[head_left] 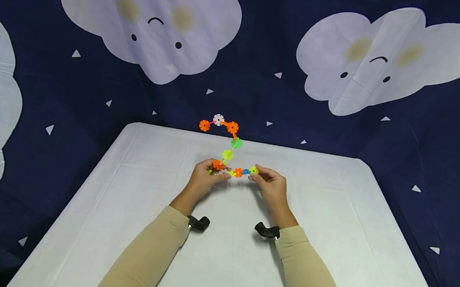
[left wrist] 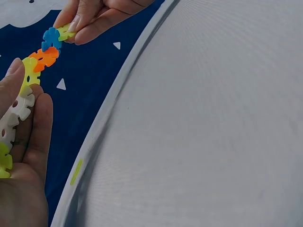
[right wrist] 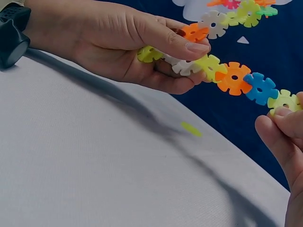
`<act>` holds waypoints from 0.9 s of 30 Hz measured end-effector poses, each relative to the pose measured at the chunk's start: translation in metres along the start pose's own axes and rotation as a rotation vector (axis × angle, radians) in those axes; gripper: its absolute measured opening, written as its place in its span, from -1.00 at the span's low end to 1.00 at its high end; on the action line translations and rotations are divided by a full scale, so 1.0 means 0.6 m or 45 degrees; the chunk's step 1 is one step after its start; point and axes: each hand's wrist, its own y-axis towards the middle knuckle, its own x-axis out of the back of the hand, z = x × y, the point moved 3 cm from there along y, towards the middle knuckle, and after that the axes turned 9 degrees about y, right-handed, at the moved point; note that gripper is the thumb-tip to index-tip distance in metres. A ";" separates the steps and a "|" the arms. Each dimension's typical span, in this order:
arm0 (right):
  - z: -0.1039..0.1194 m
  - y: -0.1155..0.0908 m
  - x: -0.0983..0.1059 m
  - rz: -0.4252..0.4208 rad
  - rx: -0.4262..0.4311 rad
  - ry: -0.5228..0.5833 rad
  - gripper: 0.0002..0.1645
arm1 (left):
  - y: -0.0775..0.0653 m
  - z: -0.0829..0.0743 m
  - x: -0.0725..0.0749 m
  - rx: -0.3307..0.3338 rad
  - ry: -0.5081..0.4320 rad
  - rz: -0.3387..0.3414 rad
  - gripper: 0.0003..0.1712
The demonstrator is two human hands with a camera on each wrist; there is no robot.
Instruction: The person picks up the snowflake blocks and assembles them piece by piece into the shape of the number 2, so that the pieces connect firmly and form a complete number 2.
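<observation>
A chain of flower-shaped plastic connector discs (head_left: pixel 236 143) in orange, white, green, yellow and blue hangs between both hands above the far part of the table. My left hand (head_left: pixel 203 179) grips its middle, thumb over white and yellow discs; in the right wrist view an orange disc (right wrist: pixel 194 32) shows behind that thumb. From there one stretch curves up and away, ending in an orange disc (head_left: pixel 204 125). The other runs right through an orange disc (right wrist: pixel 233 78) and a blue disc (right wrist: pixel 261 88). My right hand (head_left: pixel 273 188) pinches the yellow end disc (right wrist: pixel 284 100) between thumb and fingers.
A white cloth covers the table (head_left: pixel 221 260). Near its far edge lies a small yellow-green strip (right wrist: pixel 191 128). Behind hangs a dark blue curtain (head_left: pixel 257 105) with clouds and triangles. Each wrist wears a black camera, such as the left one (head_left: pixel 199 223).
</observation>
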 end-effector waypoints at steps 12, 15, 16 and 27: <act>-0.002 -0.001 0.003 0.024 -0.028 -0.014 -0.58 | -0.002 0.000 -0.002 -0.053 -0.004 0.020 -0.52; -0.001 0.000 0.003 0.036 -0.022 -0.022 -0.60 | -0.002 -0.001 -0.003 -0.059 0.008 0.023 -0.57; -0.001 0.000 0.003 0.039 -0.021 -0.026 -0.61 | -0.002 -0.001 -0.003 -0.063 0.006 0.029 -0.57; -0.002 -0.002 0.005 0.045 -0.030 -0.065 -0.63 | -0.003 -0.004 -0.006 -0.072 0.004 0.058 -0.55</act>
